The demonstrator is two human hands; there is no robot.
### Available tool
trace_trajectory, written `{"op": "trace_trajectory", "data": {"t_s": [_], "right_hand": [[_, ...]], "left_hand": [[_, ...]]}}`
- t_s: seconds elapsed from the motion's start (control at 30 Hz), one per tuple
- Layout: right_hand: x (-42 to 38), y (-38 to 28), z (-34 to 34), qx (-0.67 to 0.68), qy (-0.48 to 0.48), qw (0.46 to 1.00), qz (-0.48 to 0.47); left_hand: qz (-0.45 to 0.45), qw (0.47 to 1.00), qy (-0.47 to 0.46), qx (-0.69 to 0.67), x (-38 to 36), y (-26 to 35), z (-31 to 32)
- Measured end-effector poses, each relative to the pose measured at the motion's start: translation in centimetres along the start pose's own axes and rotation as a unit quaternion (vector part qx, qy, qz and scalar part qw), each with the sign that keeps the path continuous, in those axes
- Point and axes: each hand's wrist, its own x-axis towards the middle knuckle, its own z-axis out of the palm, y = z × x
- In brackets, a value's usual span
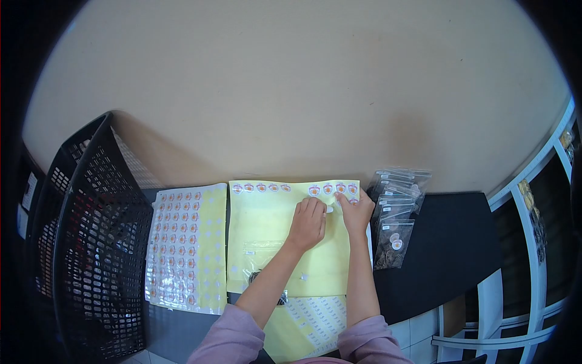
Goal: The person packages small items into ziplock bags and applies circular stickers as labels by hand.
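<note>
A yellow sticker backing sheet lies in front of me, with round orange-and-white stickers along its top edge. My left hand is closed above the sheet, a small white sticker showing at its fingertips. Close beside it, my right hand pinches the upper right part of the sheet among the stickers. Under my left forearm lies a clear zip bag with a small white label, its dark contents partly hidden by the arm.
A fuller sticker sheet lies to the left, by a tall black perforated basket. On the right, several labelled clear bags overlap on the black table. Another printed sheet sits nearest me. White shelving stands far right.
</note>
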Motion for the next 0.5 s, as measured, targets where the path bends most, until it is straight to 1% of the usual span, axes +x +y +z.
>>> {"op": "trace_trajectory", "data": {"t_s": [0.1, 0.17, 0.5], "right_hand": [[0.1, 0.4, 0.1, -0.002, 0.002, 1.0, -0.005], [0.1, 0.4, 0.0, -0.023, -0.017, 0.999, 0.019], [0.0, -0.6, -0.3, -0.013, -0.011, 0.999, 0.028]], "left_hand": [[-0.001, 1.0, 0.002, -0.004, 0.0, -0.1, 0.0], [0.0, 1.0, 0.001, -0.006, 0.0, -0.1, 0.0], [-0.003, 1.0, 0.003, -0.012, -0.1, -0.2, 0.1]]}}
